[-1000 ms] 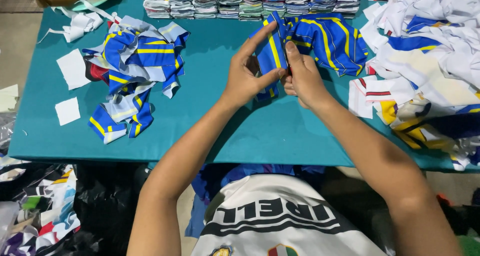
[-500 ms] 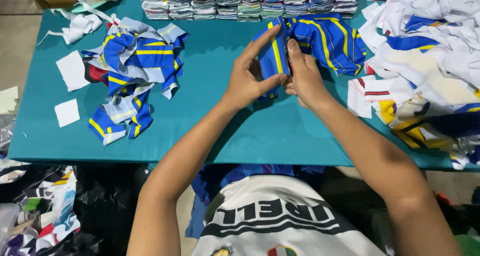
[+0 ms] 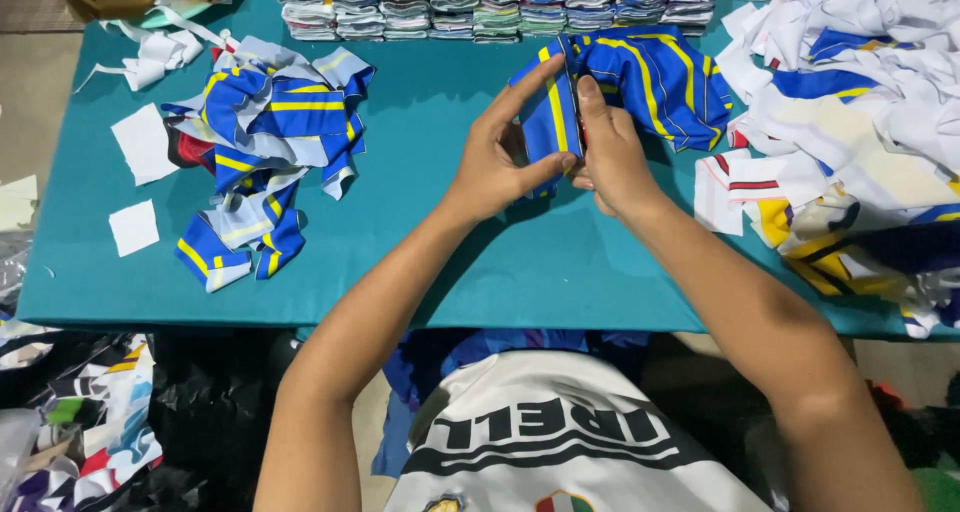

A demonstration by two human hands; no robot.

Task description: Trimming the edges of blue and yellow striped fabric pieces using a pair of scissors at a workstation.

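My left hand (image 3: 497,155) and my right hand (image 3: 611,154) press together a small stack of blue fabric pieces with yellow stripes (image 3: 553,114), held upright on edge just above the teal table (image 3: 440,242). The left thumb and fingers clamp the stack's left face, the right hand its right face. Behind the stack lies a spread blue and yellow striped cloth (image 3: 660,77).
A loose heap of blue, yellow and white fabric pieces (image 3: 255,142) lies at the left. Neat folded stacks (image 3: 490,2) line the far edge. A white and mixed-colour cloth pile (image 3: 860,122) fills the right. White paper squares (image 3: 140,187) sit at the left edge.
Both hands have stayed in place around the stack; the left fingers have closed slightly tighter against it.
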